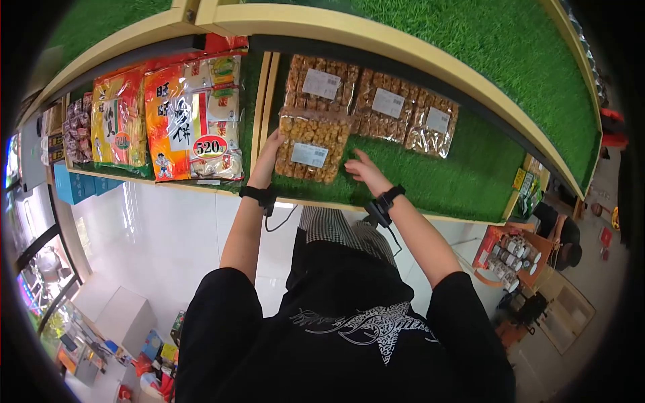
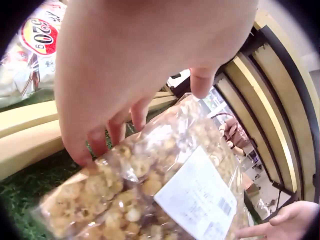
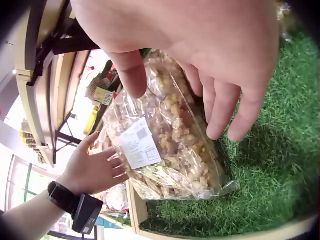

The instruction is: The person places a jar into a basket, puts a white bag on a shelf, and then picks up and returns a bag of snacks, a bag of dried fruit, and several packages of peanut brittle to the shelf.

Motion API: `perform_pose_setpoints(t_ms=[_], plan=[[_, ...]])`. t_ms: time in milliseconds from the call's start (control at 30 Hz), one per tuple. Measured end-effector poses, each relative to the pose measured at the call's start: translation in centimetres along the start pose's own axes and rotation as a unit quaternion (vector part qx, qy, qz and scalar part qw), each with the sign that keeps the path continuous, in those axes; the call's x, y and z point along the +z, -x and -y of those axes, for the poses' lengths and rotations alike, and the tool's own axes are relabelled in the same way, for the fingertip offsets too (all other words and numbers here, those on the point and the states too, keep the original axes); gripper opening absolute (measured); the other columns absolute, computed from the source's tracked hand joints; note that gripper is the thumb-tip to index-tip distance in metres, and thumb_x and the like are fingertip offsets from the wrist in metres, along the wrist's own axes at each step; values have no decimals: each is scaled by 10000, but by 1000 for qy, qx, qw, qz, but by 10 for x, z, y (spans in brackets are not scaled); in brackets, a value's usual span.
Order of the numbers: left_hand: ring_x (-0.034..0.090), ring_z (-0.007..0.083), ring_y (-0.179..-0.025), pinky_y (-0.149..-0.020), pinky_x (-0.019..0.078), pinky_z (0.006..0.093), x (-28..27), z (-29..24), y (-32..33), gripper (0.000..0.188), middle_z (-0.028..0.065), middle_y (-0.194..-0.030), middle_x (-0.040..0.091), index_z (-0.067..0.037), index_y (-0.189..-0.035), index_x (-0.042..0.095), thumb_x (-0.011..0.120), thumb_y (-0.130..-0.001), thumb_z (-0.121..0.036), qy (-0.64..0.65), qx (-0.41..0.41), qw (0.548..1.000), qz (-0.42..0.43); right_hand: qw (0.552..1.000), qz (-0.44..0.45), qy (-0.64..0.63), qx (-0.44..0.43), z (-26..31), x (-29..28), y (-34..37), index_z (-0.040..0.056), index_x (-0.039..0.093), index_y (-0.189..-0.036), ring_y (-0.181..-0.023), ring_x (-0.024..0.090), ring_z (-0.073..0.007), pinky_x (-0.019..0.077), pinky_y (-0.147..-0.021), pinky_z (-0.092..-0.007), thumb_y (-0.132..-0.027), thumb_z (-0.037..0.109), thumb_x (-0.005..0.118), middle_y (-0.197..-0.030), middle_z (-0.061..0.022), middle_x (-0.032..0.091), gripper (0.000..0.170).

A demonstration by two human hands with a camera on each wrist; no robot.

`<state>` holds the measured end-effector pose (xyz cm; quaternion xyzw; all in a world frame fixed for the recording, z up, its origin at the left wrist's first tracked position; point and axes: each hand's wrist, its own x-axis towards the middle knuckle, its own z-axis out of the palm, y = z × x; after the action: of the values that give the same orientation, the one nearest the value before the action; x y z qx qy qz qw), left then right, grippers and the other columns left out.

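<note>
Bag point(image 1: 312, 149) touched by left hand point(image 1: 267, 161), right hand point(image 1: 368, 172) held off, both unclenched. Could get skewed if shoved one-sided, tbh.

The left hand point(image 2: 145, 55) touches a clear-wrapped snack pack point(image 2: 132, 187) bearing a white label point(image 2: 197, 197).

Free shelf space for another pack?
Bare green turf right of the front pack, between rear packs and front rail, past the right hand. Crowded: far left, where snack bags sit side by side, and behind the front pack.
</note>
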<state>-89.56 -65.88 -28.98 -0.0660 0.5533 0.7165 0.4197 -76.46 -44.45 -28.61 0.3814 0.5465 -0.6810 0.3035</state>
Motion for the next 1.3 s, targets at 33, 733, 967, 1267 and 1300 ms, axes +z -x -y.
perform_pose_setpoints(t_ms=[33, 733, 967, 1267, 1300], plan=[[395, 156, -1120, -941, 267, 252, -6, 7, -6, 493, 69, -1217, 427, 0, -1273, 299, 410, -868, -257, -26, 2, 1000, 13, 1000, -17, 22, 6, -3, 4, -5, 94, 124, -1350, -1165, 365, -236, 298, -928, -359, -797, 305, 499, -1309, -141, 312, 701], [506, 107, -894, -818, 380, 233, 112, -2, 90, 407, 58, -965, 552, 31, -1131, 462, 557, -809, -201, -161, 33, 984, 73, 969, -41, -98, -225, -40, -54, 178, 10, 222, -1305, -1199, 321, -218, 289, -956, -305, -756, 5, 481, -1299, -126, 324, 607], [481, 92, -852, -729, 400, 249, 212, 31, 140, 424, 3, -984, 515, -47, -1116, 478, 506, -819, -349, -114, -49, 979, 159, 932, -101, -178, -299, -119, -91, 283, 86, 181, -1285, -1121, 380, -202, 327, -911, -302, -726, 18, 577, -1201, -150, 381, 688], [432, 96, -863, -701, 388, 277, 338, 112, 196, 420, -10, -906, 474, -79, -1111, 468, 480, -817, -380, -213, -73, 941, 254, 861, -247, -224, -383, -254, -117, 394, 50, 220, -1277, -1118, 383, -208, 288, -952, -317, -738, 57, 590, -1191, -154, 396, 654], [428, 91, -851, -700, 393, 276, 354, 120, 205, 437, -11, -885, 466, -83, -1135, 455, 480, -817, -381, -221, -82, 932, 277, 853, -258, -242, -384, -269, -121, 407, 45, 210, -1281, -1124, 380, -205, 283, -952, -310, -730, 52, 590, -1196, -145, 393, 670]])
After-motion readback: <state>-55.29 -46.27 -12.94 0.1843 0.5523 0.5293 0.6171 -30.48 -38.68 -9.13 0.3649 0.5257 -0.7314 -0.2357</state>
